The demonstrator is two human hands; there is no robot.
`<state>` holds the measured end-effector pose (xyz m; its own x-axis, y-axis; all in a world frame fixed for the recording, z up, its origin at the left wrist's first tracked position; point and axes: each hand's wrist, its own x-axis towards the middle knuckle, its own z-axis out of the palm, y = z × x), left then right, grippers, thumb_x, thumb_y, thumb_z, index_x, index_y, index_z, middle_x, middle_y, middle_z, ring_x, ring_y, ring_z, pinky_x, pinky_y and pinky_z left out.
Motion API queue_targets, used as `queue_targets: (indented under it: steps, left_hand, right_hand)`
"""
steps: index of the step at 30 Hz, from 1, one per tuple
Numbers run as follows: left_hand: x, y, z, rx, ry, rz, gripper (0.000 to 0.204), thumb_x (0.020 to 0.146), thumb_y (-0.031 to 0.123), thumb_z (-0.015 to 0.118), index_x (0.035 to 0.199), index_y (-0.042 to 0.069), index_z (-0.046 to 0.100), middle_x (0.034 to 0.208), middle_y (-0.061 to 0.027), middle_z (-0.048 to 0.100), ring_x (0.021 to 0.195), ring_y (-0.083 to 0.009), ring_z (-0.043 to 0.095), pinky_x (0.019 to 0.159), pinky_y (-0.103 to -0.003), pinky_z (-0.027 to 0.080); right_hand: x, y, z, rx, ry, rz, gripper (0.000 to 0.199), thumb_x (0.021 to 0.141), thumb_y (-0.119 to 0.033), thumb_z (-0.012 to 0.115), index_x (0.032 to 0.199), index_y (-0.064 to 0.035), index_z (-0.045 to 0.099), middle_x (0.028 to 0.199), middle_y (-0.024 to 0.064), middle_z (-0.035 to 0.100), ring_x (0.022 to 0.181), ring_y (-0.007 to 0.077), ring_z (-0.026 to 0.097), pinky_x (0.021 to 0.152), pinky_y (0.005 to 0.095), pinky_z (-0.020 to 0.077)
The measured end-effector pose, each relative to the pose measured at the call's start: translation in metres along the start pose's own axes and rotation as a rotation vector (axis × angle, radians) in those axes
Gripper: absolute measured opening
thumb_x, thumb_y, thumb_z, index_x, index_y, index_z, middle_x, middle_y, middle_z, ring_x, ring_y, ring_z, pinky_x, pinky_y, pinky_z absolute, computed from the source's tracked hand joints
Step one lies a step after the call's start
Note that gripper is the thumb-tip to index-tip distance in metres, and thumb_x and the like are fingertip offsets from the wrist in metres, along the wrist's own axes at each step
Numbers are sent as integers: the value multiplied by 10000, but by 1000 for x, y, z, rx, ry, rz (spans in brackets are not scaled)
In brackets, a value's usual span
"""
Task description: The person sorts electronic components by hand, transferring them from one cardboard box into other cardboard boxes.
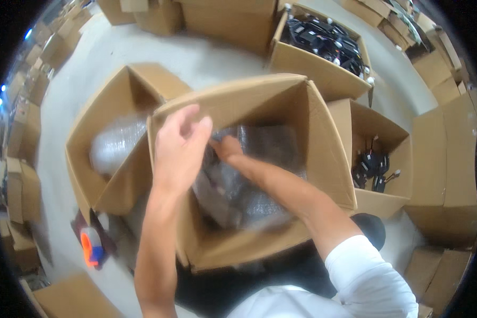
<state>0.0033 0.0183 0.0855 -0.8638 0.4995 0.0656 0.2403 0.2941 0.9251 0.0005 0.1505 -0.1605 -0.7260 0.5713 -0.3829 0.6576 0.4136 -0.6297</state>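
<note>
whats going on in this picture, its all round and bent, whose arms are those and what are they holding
No machine here: these are a person's bare arms, seen from a wide fisheye camera worn on their head and looking down, so straight edges bend. The right hand reaches into a large open cardboard box, at the clear plastic wrapping inside; blur hides whether it grips anything. The left hand is raised by the box's left side, with nothing visible in it. A second open box at left holds a plastic-wrapped bundle. On the floor lies what looks like an orange and blue tape dispenser. Two boxes at right contain black cabled parts.
</note>
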Motion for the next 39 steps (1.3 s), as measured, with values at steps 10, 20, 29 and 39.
queue_targets:
  steps: [10, 20, 29, 39]
  left_hand:
    - [-14, -31, 51, 497, -378, 77, 434, 951, 166, 671, 1311, -62, 588, 1315, -253, 609, 1196, -351, 616, 1027, -407, 485]
    - [-9, -78, 74, 910, -763, 147, 608, 848, 139, 734, 1372, -75, 513, 1450, -286, 478, 1316, -465, 485, 1116, -461, 411]
    - [-16, -79, 79, 910, -744, 105, 566, 871, 142, 687, 1380, -44, 523, 1466, -286, 477, 1352, -453, 460, 1129, -463, 396]
    - [-16, -57, 67, 874, -696, 153, 533, 880, 140, 695, 1358, -38, 543, 1445, -259, 506, 1317, -435, 502, 1111, -447, 419]
  right_hand:
    - [-95, 2, -353, 61, -569, -758, 536, 969, -445, 667, 1237, 18, 670, 1145, 146, 732, 1035, 250, 693, 946, 379, 536]
    - [-101, 455, -475, -634, 68, 208, 406, 852, -385, 693, 936, 10, 732, 939, 250, 714, 910, 386, 695, 846, 464, 556]
    - [-27, 488, -370, -505, 364, 796, 928, 912, -530, 676, 1543, 13, 267, 1524, 307, 394, 1328, 542, 457, 1067, 540, 469]
    - [-52, 493, -380, -424, 202, 584, 875, 873, -427, 670, 1465, 81, 275, 1274, 362, 602, 1216, 458, 602, 1026, 489, 498]
